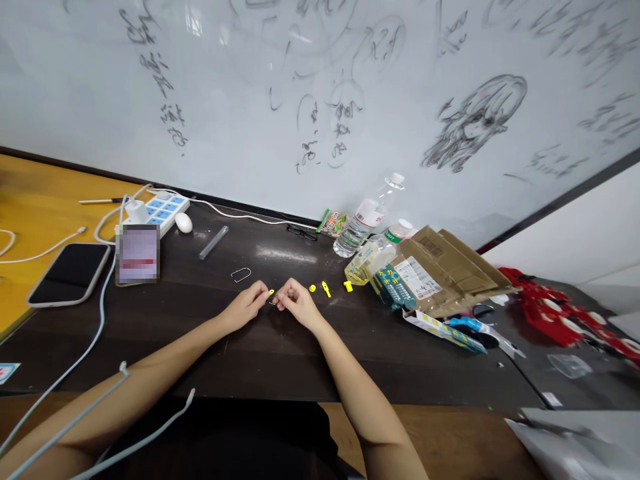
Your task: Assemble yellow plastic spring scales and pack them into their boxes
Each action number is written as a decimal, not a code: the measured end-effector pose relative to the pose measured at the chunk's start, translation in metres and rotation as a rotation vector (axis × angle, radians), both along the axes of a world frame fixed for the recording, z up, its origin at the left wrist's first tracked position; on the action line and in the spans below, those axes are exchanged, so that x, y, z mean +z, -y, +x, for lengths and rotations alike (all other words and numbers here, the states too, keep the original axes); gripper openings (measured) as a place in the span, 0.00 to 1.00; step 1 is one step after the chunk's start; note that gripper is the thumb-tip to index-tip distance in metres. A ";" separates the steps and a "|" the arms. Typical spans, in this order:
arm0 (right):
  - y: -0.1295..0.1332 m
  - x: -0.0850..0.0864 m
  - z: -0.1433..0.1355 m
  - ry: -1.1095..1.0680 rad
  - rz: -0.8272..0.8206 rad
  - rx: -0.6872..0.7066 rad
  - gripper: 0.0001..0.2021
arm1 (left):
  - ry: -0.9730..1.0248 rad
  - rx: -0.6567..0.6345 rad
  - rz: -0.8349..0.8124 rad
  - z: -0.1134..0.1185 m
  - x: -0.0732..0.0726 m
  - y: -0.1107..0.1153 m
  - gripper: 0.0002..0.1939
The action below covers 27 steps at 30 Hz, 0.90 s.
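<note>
My left hand (251, 298) is closed in a pinch on a small yellow plastic piece (271, 292). Close beside it, my right hand (296, 301) has its fingertips pressed together on something thin and small that I cannot make out. To the right of that hand lie a round yellow piece (313, 288), a long yellow piece (327, 289) and a thicker yellow piece (349, 287). A bent U-shaped wire (241, 274) rests on the dark table (280, 367) beyond my left hand.
A clear tube (214, 243), a power strip (167, 212) and a phone (70, 274) are on the left. Folded glasses (301, 232) lie near the whiteboard (225, 100). At right stand a water bottle (357, 227), a tilted yellowish bottle (367, 263) and a cardboard box (445, 260); scissors (483, 328) lie nearby.
</note>
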State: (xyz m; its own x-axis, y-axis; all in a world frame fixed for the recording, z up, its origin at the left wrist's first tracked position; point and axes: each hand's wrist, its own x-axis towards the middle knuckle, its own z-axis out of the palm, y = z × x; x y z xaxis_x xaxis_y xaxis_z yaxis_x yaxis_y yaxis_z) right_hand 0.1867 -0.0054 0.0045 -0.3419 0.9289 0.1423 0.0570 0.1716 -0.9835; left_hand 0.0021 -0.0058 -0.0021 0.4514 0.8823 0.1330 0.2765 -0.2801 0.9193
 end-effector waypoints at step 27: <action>0.001 -0.006 -0.004 0.162 0.012 0.013 0.16 | -0.327 0.000 0.216 -0.001 0.000 0.002 0.11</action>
